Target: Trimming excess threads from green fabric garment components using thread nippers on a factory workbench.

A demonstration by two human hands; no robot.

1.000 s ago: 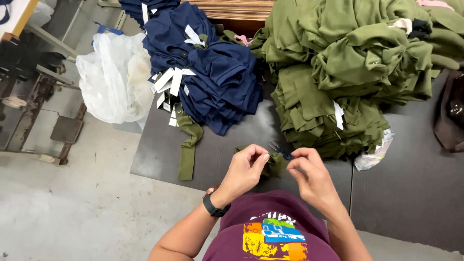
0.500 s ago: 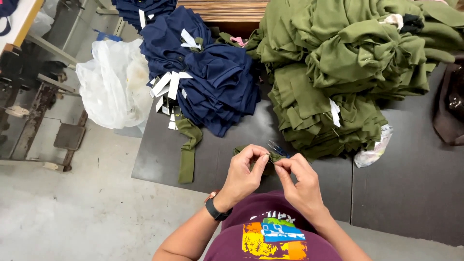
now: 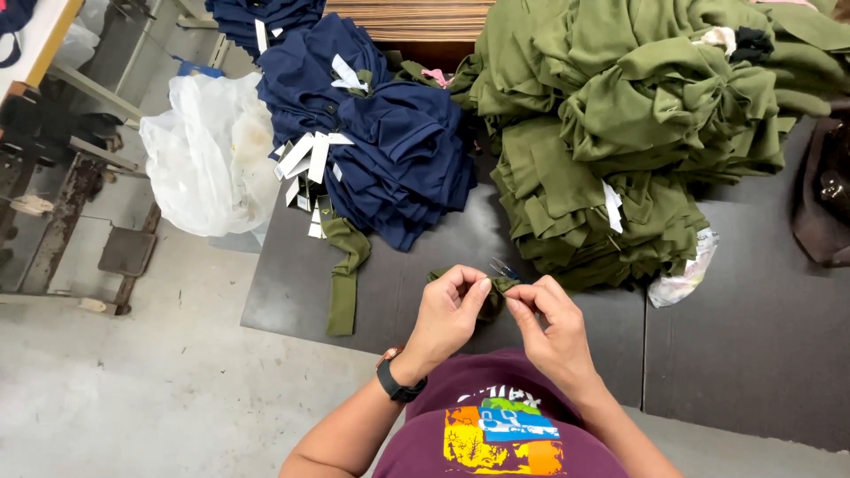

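Now closer together than a second ago: left hand [image 3: 447,314] and right hand [image 3: 549,327] drawn in toward the chest, fingertips nearly meeting over a small olive scrap [image 3: 496,288] at the near edge of the table [image 3: 753,354]. Pinched tight on the scrap with the left thumb and forefinger; pinched on its other end with the right, along with a thin blue-handled snipper [image 3: 503,268] (blades too small to read). Half a second back, much the same grip, only slightly further out over the table, so fine trimming or picking at one spot, judged from the hold. Black watch [image 3: 396,385] on the left wrist.

Left of the scrap, flat on the table, an olive strip [image 3: 343,279]. Beyond the scrap and to its left, a navy pile [image 3: 390,150] with white tags [image 3: 301,155]; beyond and to the right, a large olive pile [image 3: 620,133]. Further left of the navy pile, off the table, a white plastic bag [image 3: 204,159].
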